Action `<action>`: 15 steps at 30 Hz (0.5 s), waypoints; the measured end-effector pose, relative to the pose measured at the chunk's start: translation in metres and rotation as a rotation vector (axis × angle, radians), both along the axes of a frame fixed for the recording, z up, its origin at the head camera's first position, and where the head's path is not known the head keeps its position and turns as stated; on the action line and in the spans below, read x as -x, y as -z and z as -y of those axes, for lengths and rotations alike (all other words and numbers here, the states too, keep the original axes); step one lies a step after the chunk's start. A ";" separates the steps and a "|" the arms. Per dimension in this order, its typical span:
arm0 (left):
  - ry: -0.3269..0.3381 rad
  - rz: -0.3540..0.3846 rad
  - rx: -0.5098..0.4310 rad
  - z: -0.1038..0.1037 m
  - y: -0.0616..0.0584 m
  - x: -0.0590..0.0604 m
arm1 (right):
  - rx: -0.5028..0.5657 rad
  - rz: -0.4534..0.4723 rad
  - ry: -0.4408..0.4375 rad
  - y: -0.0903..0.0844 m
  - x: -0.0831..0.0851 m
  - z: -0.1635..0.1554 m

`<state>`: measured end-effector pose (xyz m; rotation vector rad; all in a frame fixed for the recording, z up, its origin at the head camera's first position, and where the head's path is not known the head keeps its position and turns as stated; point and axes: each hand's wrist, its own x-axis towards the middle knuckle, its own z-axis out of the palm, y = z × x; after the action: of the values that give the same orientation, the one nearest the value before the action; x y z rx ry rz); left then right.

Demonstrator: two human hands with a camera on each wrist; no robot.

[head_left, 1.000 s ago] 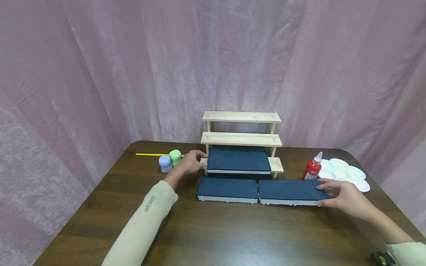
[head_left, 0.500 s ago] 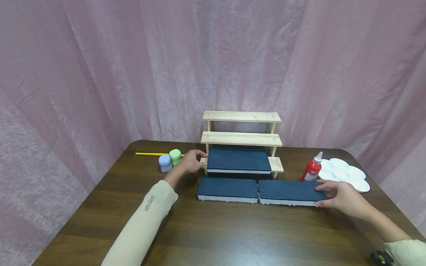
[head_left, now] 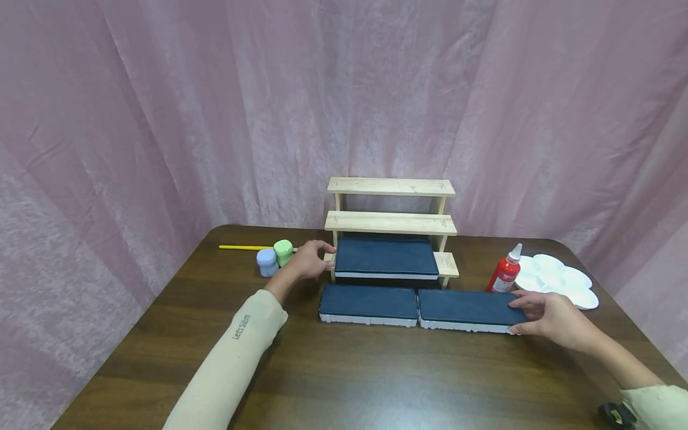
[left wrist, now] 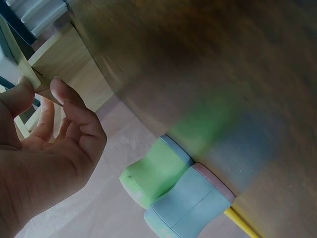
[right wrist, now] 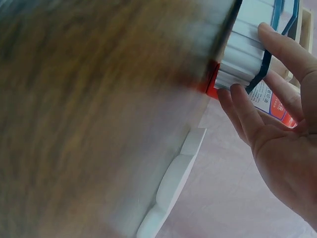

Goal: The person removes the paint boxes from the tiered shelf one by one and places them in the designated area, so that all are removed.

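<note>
A three-step wooden shelf (head_left: 390,222) stands at the back of the brown table (head_left: 344,376). One dark blue block (head_left: 384,257) lies on its lowest step. Two more lie end to end in front: a left block (head_left: 368,301) and a right block (head_left: 464,307). My left hand (head_left: 312,260) pinches the left end of the lowest step (left wrist: 64,64) between thumb and fingers (left wrist: 67,99). My right hand (head_left: 537,313) grips the right end of the right block, thumb on top and fingers (right wrist: 237,106) against its white ribbed side (right wrist: 245,44).
A pale blue jar (head_left: 266,263), a green jar (head_left: 283,252) and a yellow brush (head_left: 242,248) sit left of the shelf, close to my left hand. A red glue bottle (head_left: 504,275) and a white palette (head_left: 559,279) stand just behind my right hand.
My right hand has edged slightly left on the end of the right block. The left hand keeps its hold on the shelf.
</note>
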<state>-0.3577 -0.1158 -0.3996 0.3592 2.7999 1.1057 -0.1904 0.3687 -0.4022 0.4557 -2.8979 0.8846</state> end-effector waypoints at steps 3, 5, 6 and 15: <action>0.001 -0.001 0.007 0.000 0.000 0.000 | 0.003 0.003 -0.003 0.001 0.000 0.000; 0.002 -0.001 0.011 0.000 0.000 -0.001 | -0.005 0.003 -0.009 0.002 0.000 0.000; 0.003 -0.002 0.011 0.000 0.000 -0.001 | -0.009 0.003 -0.012 0.002 0.000 -0.001; 0.016 -0.025 0.016 0.000 0.001 0.000 | 0.008 0.045 -0.010 0.000 -0.001 -0.002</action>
<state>-0.3576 -0.1162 -0.4004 0.3962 2.8205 1.0826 -0.1891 0.3708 -0.4020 0.4563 -2.9333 0.9195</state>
